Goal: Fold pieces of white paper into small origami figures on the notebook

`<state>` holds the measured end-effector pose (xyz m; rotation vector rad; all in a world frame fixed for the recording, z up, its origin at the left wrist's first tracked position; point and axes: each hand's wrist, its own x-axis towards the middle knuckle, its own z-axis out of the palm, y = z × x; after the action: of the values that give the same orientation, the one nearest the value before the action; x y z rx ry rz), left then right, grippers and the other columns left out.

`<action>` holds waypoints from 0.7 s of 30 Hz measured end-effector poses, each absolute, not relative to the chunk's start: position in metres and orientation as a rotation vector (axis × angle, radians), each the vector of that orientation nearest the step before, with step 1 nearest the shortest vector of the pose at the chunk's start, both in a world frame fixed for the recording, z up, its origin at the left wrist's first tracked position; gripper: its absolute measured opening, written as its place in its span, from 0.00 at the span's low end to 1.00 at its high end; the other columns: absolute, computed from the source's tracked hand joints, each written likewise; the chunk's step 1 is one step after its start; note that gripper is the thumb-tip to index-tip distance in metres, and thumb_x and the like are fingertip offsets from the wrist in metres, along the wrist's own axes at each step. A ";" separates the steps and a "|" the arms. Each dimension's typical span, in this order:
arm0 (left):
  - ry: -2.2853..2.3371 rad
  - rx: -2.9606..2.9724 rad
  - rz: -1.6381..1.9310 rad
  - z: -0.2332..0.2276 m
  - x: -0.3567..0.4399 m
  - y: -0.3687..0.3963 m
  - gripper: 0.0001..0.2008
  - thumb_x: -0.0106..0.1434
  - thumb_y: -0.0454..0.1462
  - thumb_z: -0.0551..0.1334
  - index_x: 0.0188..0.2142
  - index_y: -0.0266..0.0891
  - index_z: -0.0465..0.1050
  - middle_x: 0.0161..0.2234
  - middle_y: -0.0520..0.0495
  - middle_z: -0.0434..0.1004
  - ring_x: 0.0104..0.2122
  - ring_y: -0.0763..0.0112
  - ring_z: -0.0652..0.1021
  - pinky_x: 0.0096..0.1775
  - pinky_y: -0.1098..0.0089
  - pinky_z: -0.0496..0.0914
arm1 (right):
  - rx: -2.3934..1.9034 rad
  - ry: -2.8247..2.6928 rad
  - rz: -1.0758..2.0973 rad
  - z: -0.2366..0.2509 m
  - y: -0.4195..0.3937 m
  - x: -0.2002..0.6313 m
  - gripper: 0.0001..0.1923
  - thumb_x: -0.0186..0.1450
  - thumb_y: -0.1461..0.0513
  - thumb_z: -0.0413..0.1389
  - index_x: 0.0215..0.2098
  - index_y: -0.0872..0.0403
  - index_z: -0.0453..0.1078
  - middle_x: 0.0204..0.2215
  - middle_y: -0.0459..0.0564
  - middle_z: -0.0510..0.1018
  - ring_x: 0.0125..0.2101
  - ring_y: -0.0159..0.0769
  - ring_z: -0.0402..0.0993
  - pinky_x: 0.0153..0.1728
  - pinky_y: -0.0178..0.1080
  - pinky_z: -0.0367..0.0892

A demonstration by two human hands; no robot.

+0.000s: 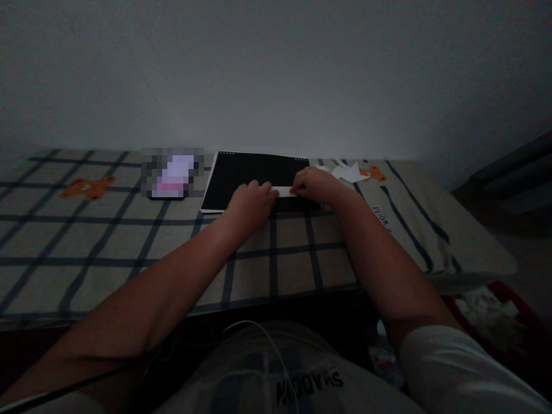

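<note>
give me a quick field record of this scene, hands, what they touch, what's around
left hand: left hand rests palm down at the left end of the white paper strip
right hand: right hand pinches the strip's right end
under the strip: black pad, lying flat
surface: checked cloth with orange bear prints
nearby: white paper scraps right of the pad; blurred-out object left of it
behind: plain wall
light: dim

Object (172,173) left of black pad (241,178) pixelated, unidentifiable. White strip (284,191) ends hidden under fingers (264,188).
</note>
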<state>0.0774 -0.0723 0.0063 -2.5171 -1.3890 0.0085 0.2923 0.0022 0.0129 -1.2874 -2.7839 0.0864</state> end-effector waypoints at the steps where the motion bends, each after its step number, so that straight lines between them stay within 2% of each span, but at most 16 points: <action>1: -1.382 -2.511 0.009 0.006 0.077 -0.072 0.16 0.76 0.39 0.53 0.54 0.39 0.75 0.50 0.36 0.77 0.48 0.50 0.76 0.40 0.60 0.67 | -1.288 -2.780 0.090 0.012 0.003 0.292 0.13 0.67 0.67 0.58 0.43 0.54 0.85 0.41 0.55 0.85 0.43 0.41 0.79 0.47 0.41 0.69; 7: -1.265 -2.576 0.033 0.007 0.076 -0.067 0.15 0.76 0.36 0.53 0.51 0.34 0.77 0.50 0.36 0.77 0.51 0.54 0.75 0.43 0.62 0.68 | -1.262 -2.758 0.112 0.008 0.005 0.294 0.12 0.67 0.67 0.58 0.42 0.53 0.85 0.40 0.54 0.85 0.43 0.41 0.79 0.47 0.42 0.69; 11: -1.299 -2.638 0.036 0.004 0.076 -0.062 0.16 0.76 0.36 0.52 0.52 0.31 0.77 0.51 0.35 0.75 0.51 0.55 0.74 0.40 0.64 0.69 | -1.264 -2.769 0.121 0.009 0.005 0.294 0.12 0.67 0.66 0.58 0.42 0.55 0.85 0.41 0.55 0.85 0.42 0.41 0.79 0.47 0.42 0.69; 14: -1.283 -2.653 0.023 0.002 0.075 -0.060 0.17 0.76 0.36 0.52 0.53 0.31 0.77 0.51 0.35 0.75 0.51 0.54 0.73 0.42 0.64 0.70 | -1.276 -2.760 0.130 0.010 0.004 0.294 0.12 0.68 0.65 0.58 0.42 0.55 0.85 0.40 0.55 0.85 0.42 0.41 0.78 0.47 0.42 0.69; 16: -1.272 -2.652 0.018 0.001 0.075 -0.060 0.17 0.76 0.36 0.52 0.53 0.32 0.77 0.51 0.35 0.74 0.51 0.53 0.73 0.43 0.63 0.70 | -1.281 -2.754 0.134 0.012 0.003 0.293 0.12 0.68 0.65 0.58 0.42 0.54 0.85 0.40 0.55 0.84 0.42 0.40 0.78 0.47 0.42 0.69; 21: -1.301 -2.656 -0.012 0.003 0.074 -0.061 0.18 0.76 0.35 0.51 0.58 0.41 0.76 0.51 0.37 0.74 0.50 0.54 0.73 0.39 0.64 0.69 | -1.297 -2.772 0.121 0.016 -0.001 0.291 0.13 0.68 0.64 0.57 0.43 0.53 0.85 0.41 0.55 0.85 0.42 0.41 0.78 0.47 0.43 0.69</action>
<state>0.0736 -0.0607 0.0035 -2.6557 -1.3007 -0.0122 0.2913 -0.0007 0.0160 -1.2965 -2.7722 0.1206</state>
